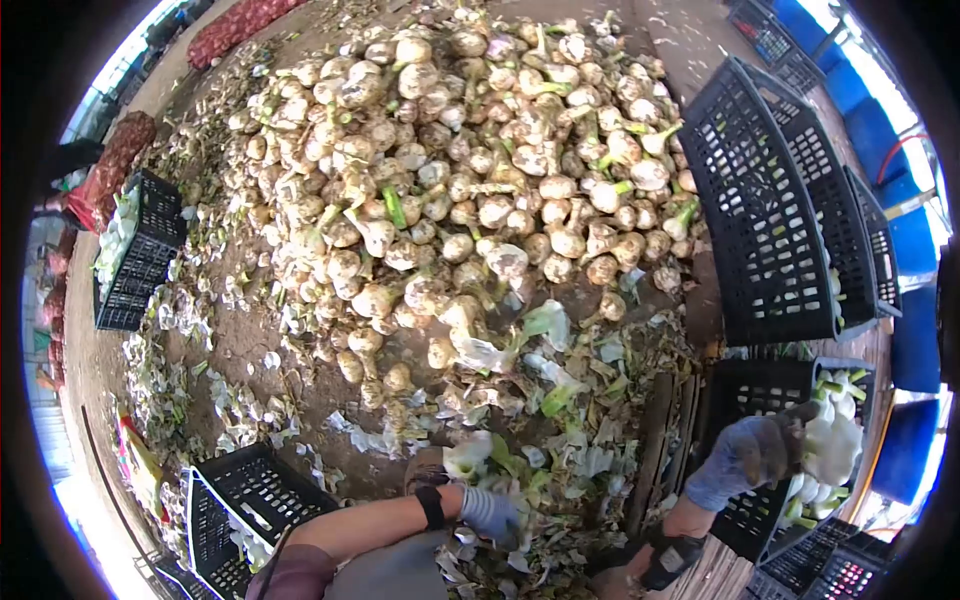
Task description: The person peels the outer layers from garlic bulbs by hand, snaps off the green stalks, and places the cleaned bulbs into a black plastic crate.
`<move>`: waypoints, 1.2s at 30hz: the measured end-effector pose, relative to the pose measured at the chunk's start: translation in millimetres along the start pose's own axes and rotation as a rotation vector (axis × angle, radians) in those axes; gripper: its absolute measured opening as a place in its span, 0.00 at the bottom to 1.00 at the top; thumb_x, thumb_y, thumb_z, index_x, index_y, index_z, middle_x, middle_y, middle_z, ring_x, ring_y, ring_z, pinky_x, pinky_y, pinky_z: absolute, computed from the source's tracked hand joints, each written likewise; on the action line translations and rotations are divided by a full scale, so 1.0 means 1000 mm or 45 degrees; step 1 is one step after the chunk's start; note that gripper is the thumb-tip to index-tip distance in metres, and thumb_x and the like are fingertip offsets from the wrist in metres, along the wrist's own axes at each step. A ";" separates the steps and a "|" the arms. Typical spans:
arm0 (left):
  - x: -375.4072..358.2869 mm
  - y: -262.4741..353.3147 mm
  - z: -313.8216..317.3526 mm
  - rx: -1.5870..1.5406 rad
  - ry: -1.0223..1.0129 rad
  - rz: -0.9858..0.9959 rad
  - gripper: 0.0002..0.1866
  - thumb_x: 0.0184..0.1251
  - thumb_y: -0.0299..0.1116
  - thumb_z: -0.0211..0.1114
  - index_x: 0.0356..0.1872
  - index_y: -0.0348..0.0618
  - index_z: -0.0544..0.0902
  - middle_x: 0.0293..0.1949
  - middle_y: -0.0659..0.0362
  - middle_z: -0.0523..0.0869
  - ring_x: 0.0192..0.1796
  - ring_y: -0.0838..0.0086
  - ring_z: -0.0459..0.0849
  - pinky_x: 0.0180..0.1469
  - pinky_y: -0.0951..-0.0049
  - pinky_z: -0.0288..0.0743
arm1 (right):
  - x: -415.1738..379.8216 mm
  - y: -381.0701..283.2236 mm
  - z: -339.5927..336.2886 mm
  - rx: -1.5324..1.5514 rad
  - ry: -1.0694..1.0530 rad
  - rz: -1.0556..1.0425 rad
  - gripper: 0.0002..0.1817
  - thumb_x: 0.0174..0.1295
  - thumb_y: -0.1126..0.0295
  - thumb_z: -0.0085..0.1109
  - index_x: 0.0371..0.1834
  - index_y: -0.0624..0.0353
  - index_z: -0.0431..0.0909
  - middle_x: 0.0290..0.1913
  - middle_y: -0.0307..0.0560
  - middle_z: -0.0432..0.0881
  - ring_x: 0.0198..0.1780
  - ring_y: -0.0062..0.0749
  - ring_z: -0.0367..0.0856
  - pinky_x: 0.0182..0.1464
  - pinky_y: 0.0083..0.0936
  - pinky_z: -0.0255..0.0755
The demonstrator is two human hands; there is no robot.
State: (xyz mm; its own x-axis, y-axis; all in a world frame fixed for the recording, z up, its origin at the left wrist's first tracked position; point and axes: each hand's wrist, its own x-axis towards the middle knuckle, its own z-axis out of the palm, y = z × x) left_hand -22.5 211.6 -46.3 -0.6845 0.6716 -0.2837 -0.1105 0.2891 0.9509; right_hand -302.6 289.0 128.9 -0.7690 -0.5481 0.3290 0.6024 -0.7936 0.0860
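My right hand [738, 462], in a grey-blue glove with a dirt-darkened front, is closed around a large white peeled onion [833, 452] over the black crate [757, 385] on the right. White onions with green stem ends [803, 498] lie in that crate below the hand. My left hand [490, 514], also gloved, is low in the middle, above scattered onion skins and leaves [590, 462]. A pale onion-like piece with green leaf [470, 456] lies just beyond its wrist. The left fingers point down among the scraps and are blurred.
A big heap of unpeeled, soil-stained onions [470, 190] fills the floor ahead. Tall black crates [750, 200] stand at right; more crates are at lower left [255, 480] and far left [160, 225]. Red mesh sacks [125, 155] lie at the left, another [240, 30] at the back.
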 end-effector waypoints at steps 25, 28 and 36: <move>-0.100 0.040 -0.092 0.006 1.792 -0.460 0.35 0.47 0.28 0.69 0.60 0.38 0.68 0.56 0.45 0.74 0.58 0.59 0.74 0.56 0.67 0.72 | -0.077 0.127 -0.114 -1.389 0.659 1.096 0.24 0.52 0.62 0.63 0.49 0.65 0.72 0.44 0.45 0.79 0.41 0.28 0.79 0.38 0.19 0.75; -0.089 0.060 -0.107 -0.162 1.808 -0.249 0.36 0.46 0.28 0.71 0.60 0.37 0.68 0.53 0.48 0.77 0.54 0.64 0.77 0.54 0.69 0.72 | -0.127 0.124 -0.126 -0.838 1.075 1.077 0.28 0.54 0.54 0.64 0.54 0.58 0.70 0.45 0.41 0.80 0.47 0.31 0.77 0.56 0.26 0.69; -0.082 0.092 -0.122 -0.803 1.799 -0.291 0.32 0.43 0.26 0.72 0.53 0.32 0.71 0.42 0.56 0.81 0.43 0.78 0.78 0.48 0.75 0.74 | -0.087 0.122 -0.086 -1.492 0.960 0.966 0.34 0.55 0.67 0.65 0.62 0.67 0.60 0.50 0.47 0.75 0.47 0.28 0.75 0.50 0.24 0.71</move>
State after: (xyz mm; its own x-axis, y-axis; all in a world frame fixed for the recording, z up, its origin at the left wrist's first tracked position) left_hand -64.4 99.9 79.9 -0.6680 -0.6102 -0.4260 -0.3276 -0.2729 0.9045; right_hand -180.7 217.3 29.9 -0.5190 -0.6121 -0.5966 0.6620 0.1538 -0.7336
